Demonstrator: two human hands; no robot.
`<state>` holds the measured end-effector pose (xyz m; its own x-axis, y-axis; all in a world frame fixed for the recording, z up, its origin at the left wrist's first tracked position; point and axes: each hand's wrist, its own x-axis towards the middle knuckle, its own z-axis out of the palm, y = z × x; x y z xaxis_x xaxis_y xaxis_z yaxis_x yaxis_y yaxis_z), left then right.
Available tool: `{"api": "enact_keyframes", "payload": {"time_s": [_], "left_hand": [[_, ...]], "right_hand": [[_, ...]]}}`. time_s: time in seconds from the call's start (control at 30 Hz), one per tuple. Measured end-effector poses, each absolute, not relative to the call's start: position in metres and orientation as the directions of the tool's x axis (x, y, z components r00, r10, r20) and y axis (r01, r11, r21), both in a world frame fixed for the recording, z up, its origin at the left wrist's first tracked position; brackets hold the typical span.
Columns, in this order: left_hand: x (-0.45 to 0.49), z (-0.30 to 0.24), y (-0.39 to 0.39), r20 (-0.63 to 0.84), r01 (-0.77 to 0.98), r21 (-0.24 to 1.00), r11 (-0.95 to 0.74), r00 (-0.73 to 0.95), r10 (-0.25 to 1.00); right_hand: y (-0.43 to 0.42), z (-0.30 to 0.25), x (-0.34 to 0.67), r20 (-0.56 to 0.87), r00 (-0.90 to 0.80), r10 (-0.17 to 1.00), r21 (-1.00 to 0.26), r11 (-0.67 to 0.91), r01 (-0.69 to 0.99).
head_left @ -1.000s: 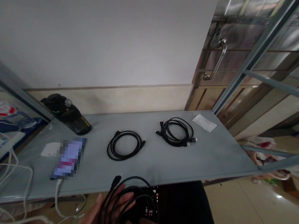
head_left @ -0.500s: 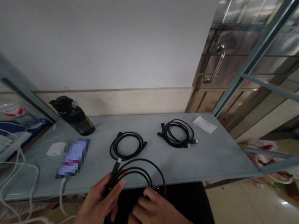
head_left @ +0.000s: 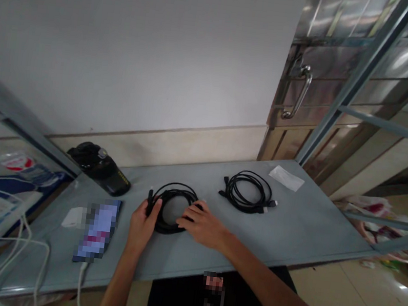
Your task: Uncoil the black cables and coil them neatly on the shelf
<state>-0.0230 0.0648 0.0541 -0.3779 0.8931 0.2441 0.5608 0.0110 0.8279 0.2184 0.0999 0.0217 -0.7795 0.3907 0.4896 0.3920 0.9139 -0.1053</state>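
My left hand (head_left: 142, 223) grips a black cable plug (head_left: 150, 202) that stands up at the left side of a coiled black cable (head_left: 171, 219) lying on the grey metal shelf (head_left: 302, 228). My right hand (head_left: 201, 224) lies at the coil's right side, its fingers curled over the loops. Part of the coil is hidden under my hands. To the right, a second coiled black cable (head_left: 247, 192) lies apart from both hands.
A black water bottle (head_left: 101, 170) lies at the shelf's back left, near a pixelated phone (head_left: 98, 229) with a white cable (head_left: 81, 281) hanging from it. A white paper slip (head_left: 285, 178) sits at the back right. Metal frame posts stand at the shelf's ends.
Both hands have moved forward from the shelf's front edge onto the middle of the shelf. The cable they held now lies at the spot of the middle coil, apparently on it.
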Motion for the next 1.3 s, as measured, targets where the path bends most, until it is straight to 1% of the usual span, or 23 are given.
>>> {"api": "enact_keyframes", "payload": {"time_s": [0.17,0.37,0.5,0.6,0.73,0.83,0.9,1.07,1.2,1.3], "left_hand": [[-0.021,0.052,0.06,0.218,0.513,0.858,0.03,-0.417,0.883],[-0.024,0.052,0.061,0.219,0.519,0.854,0.046,-0.436,0.873],[-0.025,0.049,0.061,0.205,0.513,0.856,0.055,-0.435,0.877],[-0.027,0.045,0.062,0.218,0.519,0.854,0.035,-0.417,0.882],[-0.032,0.038,0.064,0.235,0.503,0.864,-0.01,-0.387,0.892],[-0.036,0.035,0.066,0.286,0.54,0.84,-0.059,-0.348,0.893],[-0.037,0.032,0.066,0.294,0.558,0.826,-0.074,-0.315,0.902],[-0.035,0.024,0.067,0.261,0.615,0.788,-0.034,-0.283,0.923],[-0.03,0.022,0.065,0.303,0.665,0.746,-0.044,-0.279,0.911],[-0.03,0.026,0.063,0.355,0.682,0.728,-0.069,-0.289,0.889]], "right_hand": [[0.099,0.026,0.221,0.469,-0.766,0.439,-0.202,0.898,0.391],[0.102,0.025,0.227,0.543,-0.671,0.506,-0.346,0.862,0.37],[0.105,0.019,0.229,0.575,-0.636,0.514,-0.413,0.854,0.317],[0.107,0.018,0.229,0.585,-0.599,0.546,-0.478,0.83,0.288],[0.107,0.022,0.23,0.568,-0.524,0.635,-0.574,0.761,0.301],[0.108,0.022,0.23,0.542,-0.434,0.72,-0.646,0.687,0.332],[0.108,0.019,0.231,0.526,-0.376,0.763,-0.686,0.642,0.342],[0.111,0.011,0.232,0.499,-0.324,0.804,-0.739,0.59,0.325],[0.113,0.01,0.232,0.485,-0.325,0.812,-0.755,0.577,0.313],[0.113,0.011,0.232,0.503,-0.321,0.802,-0.754,0.589,0.29]]}}
